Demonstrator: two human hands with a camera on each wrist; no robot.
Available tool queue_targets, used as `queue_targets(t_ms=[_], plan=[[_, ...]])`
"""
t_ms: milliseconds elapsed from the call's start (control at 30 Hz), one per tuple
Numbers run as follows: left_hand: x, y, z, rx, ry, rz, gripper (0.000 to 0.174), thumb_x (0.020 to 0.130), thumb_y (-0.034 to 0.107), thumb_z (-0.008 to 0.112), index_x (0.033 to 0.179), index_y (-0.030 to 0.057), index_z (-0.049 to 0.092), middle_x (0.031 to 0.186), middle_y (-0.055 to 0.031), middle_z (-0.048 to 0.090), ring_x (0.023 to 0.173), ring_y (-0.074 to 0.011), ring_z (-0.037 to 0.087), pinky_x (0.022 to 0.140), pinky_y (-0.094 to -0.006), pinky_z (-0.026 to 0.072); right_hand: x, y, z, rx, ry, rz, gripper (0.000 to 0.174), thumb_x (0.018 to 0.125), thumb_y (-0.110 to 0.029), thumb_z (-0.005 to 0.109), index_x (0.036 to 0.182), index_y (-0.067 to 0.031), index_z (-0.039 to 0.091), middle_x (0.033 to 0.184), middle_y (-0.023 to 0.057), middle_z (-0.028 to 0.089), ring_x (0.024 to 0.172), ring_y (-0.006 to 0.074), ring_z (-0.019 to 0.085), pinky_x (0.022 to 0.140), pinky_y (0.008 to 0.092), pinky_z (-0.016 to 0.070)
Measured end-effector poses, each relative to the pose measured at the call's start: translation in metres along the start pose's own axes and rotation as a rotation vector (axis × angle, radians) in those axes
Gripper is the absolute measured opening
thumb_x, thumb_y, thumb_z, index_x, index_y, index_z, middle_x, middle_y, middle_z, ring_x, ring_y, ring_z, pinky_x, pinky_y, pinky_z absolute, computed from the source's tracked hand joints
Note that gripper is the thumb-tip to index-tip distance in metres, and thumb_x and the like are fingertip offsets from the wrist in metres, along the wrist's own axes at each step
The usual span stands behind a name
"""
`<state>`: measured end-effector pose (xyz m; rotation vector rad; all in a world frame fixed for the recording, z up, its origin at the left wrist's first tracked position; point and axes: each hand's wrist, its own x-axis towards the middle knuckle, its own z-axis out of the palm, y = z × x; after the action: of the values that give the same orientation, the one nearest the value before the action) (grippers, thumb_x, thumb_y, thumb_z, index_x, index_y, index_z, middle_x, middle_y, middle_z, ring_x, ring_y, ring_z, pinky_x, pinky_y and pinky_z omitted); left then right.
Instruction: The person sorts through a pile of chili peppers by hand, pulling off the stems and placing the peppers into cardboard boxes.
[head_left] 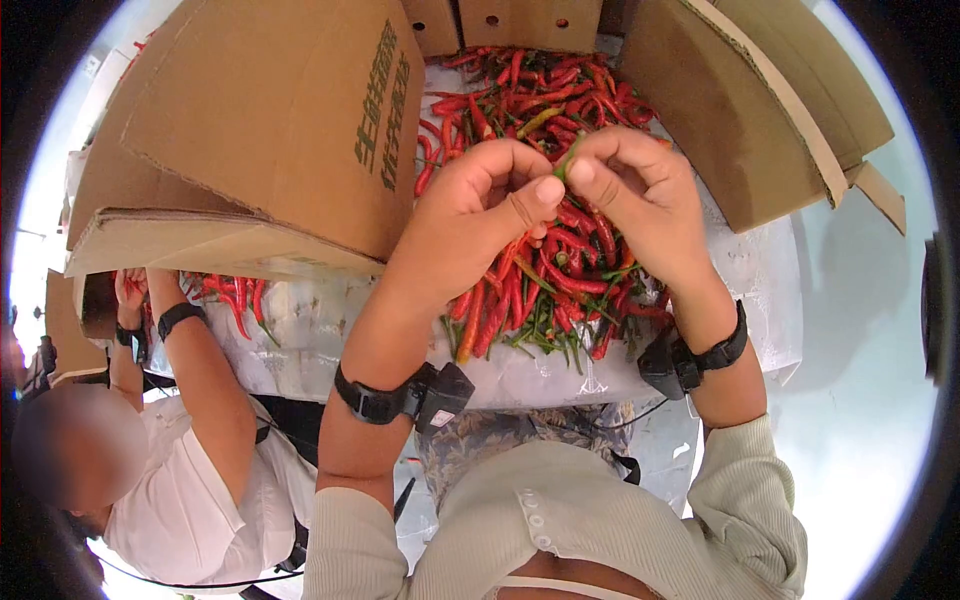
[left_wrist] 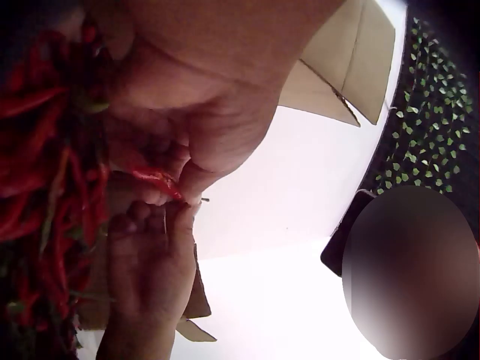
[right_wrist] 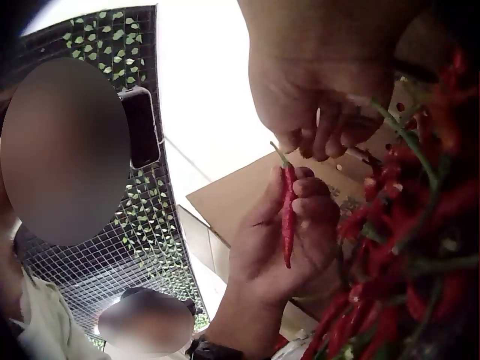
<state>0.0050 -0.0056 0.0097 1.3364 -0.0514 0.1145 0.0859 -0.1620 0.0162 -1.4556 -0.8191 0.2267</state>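
Pale sheeting (head_left: 300, 350) covers the table, and a plain, light surface (head_left: 860, 330) lies beyond its right side. At the far left sits another person (head_left: 190, 490) in a white shirt, with 1 hand (head_left: 130, 288) visible at some red chilies (head_left: 232, 295) on the same table. Next comes a big cardboard box (head_left: 260, 110) with green printed characters, standing close to the left arm of the camera wearer.

In the middle is a heap of chilies (head_left: 570, 270), mostly red, with many green stalks among them and 1 yellowish pod (head_left: 540, 122). Above this heap are the wearer's 2 hands, brought together. The left hand (head_left: 490, 205) is gripping 1 red chili (right_wrist: 289, 217), which lies along the fingers with its stem end upward in the right wrist view. The right hand (head_left: 640, 195) has its fingers curled, and its thumb and fingertip pinch the green stem (right_wrist: 280, 154) of this chili, between the 2 hands. Black straps with small devices are on both wrists: 1 left device (head_left: 443, 398) and 1 right device (head_left: 668, 365). To the right stands an open carton (head_left: 740, 130), its flaps spread outward.
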Motion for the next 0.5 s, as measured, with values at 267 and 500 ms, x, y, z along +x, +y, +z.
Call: queue_targets(t_ms=[267, 500], plan=[[0.001, 0.008, -0.008, -0.183, 0.194, 0.143, 0.016, 0.094, 0.024, 0.048, 0.1, 0.0095, 0.049, 0.07, 0.0, 0.052, 0.045, -0.0021, 0.035, 0.037, -0.0157, 0.0242, -0.002, -0.005, -0.013, -0.832, -0.167, -0.281, 0.02, 0.073, -0.019, 0.072, 0.082, -0.0032, 0.062, 0.071, 0.0097, 0.057, 0.068, 0.0258, 0.057, 0.063, 0.0326, 0.0458], [0.003, 0.007, -0.008, -0.146, 0.263, 0.166, 0.018, 0.093, 0.021, 0.051, 0.102, 0.0058, 0.051, 0.078, -0.0023, 0.056, 0.056, -0.0033, 0.042, 0.046, -0.0166, 0.0319, 0.003, -0.01, -0.014, -0.619, 0.193, -0.096, 0.012, 0.077, -0.011, 0.068, 0.085, -0.0031, 0.063, 0.083, 0.0064, 0.06, 0.071, 0.0165, 0.057, 0.066, 0.0282, 0.0446]])
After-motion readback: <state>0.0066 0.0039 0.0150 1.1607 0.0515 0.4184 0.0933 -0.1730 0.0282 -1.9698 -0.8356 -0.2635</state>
